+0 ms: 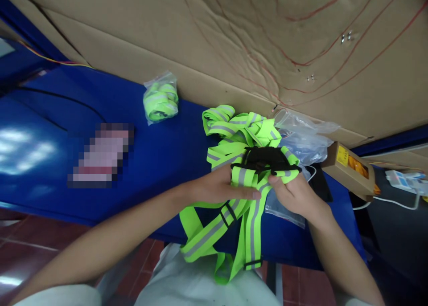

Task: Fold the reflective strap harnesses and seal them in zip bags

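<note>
Both my hands hold a neon-green reflective strap harness [256, 221] with grey stripes and black buckles. My left hand [220, 188] grips its left part, the thumb lying across the straps. On the right, my right hand [292, 192] pinches a strap near a black piece [265, 158] of the harness. Long loops hang past the table edge in front of my body. Behind the hands, more green reflective straps [242, 125] lie in a loose heap. Part of the fingers of each hand is hidden by the straps.
Farther left on the blue table [160, 163] stands a clear bag of rolled green straps [161, 99]. A blurred-out rectangular object [102, 154] lies left of it. Clear plastic bags [306, 136] and a cardboard box [349, 170] sit at right. Cardboard panels [150, 38] line the back.
</note>
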{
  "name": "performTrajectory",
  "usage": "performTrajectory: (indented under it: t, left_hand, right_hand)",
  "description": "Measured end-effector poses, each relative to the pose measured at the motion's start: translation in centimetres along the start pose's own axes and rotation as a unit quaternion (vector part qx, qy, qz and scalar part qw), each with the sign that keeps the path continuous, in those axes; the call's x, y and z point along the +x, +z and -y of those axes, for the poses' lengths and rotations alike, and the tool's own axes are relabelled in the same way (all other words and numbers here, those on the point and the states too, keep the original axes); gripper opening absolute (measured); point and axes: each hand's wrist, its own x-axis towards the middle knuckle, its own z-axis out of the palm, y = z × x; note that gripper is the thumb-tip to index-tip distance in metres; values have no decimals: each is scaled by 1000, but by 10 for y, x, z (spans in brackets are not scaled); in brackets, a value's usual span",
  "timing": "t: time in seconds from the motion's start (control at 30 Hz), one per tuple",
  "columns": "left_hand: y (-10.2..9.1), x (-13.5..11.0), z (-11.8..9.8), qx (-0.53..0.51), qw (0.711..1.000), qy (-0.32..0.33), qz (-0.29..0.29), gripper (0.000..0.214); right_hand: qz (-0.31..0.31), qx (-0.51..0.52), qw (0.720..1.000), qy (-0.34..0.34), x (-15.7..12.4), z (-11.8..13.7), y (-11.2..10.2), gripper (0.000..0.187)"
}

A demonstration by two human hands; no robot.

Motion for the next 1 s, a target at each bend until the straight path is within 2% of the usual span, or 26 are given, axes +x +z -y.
performTrajectory:
  t: [0.17,0.23,0.27,0.33,0.4,0.5,0.63,0.7,0.83,0.93,1.0]
  left_hand:
    - [10,5,12,2,988,45,-149,25]
    - [8,6,18,8,983,38,-179,25]
    - [6,6,20,12,982,29,-187,24]
    - [3,6,23,15,983,11,-184,23]
    - [2,6,22,7,987,17,-159,27]
    - [1,4,15,3,993,31,-112,36]
    - [-2,-1,3,1,999,-7,-53,44]
    - [-1,-1,1,5,999,3,-42,47]
    - [8,1,13,2,997,29,-75,37]
    - [15,3,26,-29,991,18,-129,39]
    - [18,2,31,-36,990,-1,-139,39]
  right_hand:
    - [56,31,998,8,4,3,-2,35]
    - [38,46,997,58,6,2,-6,32]
    - [15,62,994,88,7,1,-8,37]
    - [-27,107,986,126,8,-1,-9,58]
    - [-40,137,982,124,8,-2,-6,67]
    - [-45,127,986,101,8,-3,0,58]
    - [-58,101,989,94,9,-1,4,54]
    - [-61,71,991,96,9,1,3,48]
    - [-59,5,996,69,10,5,2,40]
    - [-41,-10,999,30,12,4,0,38]
    - [-18,-5,1000,11,13,4,-2,43]
